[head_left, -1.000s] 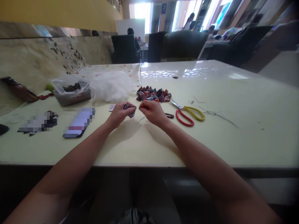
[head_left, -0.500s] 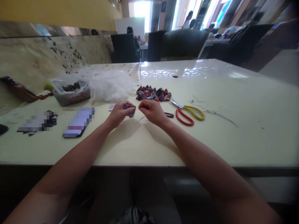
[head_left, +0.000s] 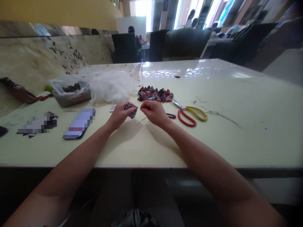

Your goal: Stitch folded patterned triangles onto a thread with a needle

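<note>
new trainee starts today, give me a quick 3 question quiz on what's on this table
1. True or false: the scissors lie to the right of the right hand.
2. What does the left hand pinch? A) a small fabric piece B) a phone C) a pen
3. What lies just beyond both hands, left of the scissor blades?

Key: 1 true. 2 A. 3 the pile of folded fabric pieces.

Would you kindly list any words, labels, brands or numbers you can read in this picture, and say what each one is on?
No text here can be read.
Phone and the dark item beside it: pixelated, unreadable.
Box inside the plastic bag: reddish print, too blurred to read.
Blue sign by the far windows: too small to read.
Scissors, fabric pieces and hands: no lettering visible.
</note>
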`<state>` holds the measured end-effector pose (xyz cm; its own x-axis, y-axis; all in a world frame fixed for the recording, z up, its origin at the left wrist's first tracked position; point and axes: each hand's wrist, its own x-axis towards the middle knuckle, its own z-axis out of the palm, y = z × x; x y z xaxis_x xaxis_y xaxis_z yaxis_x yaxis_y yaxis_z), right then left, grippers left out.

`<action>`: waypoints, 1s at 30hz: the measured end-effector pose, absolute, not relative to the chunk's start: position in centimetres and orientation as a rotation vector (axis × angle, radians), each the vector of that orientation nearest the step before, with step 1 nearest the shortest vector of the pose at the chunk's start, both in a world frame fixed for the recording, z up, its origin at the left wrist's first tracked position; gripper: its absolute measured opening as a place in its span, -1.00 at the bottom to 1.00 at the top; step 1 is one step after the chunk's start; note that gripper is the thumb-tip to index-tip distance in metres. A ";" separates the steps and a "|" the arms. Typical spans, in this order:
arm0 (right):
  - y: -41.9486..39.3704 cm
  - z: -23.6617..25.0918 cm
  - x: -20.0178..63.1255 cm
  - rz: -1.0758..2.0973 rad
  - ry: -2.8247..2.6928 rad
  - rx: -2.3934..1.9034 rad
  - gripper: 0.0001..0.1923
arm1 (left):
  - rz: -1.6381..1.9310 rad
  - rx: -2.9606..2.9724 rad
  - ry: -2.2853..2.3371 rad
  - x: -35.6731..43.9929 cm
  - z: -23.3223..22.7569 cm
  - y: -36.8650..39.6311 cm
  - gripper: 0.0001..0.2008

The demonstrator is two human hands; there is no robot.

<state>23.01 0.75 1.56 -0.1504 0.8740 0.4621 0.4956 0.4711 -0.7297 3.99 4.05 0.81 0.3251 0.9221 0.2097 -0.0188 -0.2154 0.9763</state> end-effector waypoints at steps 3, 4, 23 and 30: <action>0.7 1.6 23.0 0.534 -1.802 -1.147 -0.85 | 1.093 1.499 0.856 3.9 0.8 4.1 -0.71; 0.7 1.7 23.0 0.537 -1.804 -1.143 -0.86 | 1.089 1.492 0.854 3.9 0.9 4.2 -0.70; 0.9 1.5 23.3 0.552 -1.826 -1.126 -0.88 | 1.031 1.472 0.807 3.5 1.3 4.3 -0.69; 0.9 1.5 23.3 0.535 -1.834 -1.131 -0.87 | 1.052 1.480 0.848 3.6 1.2 4.3 -0.67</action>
<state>23.30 0.95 1.50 -0.1882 0.8670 0.4614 0.4833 0.4907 -0.7250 3.61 4.30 1.21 0.3545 0.9201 0.1667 -0.0325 -0.1660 0.9856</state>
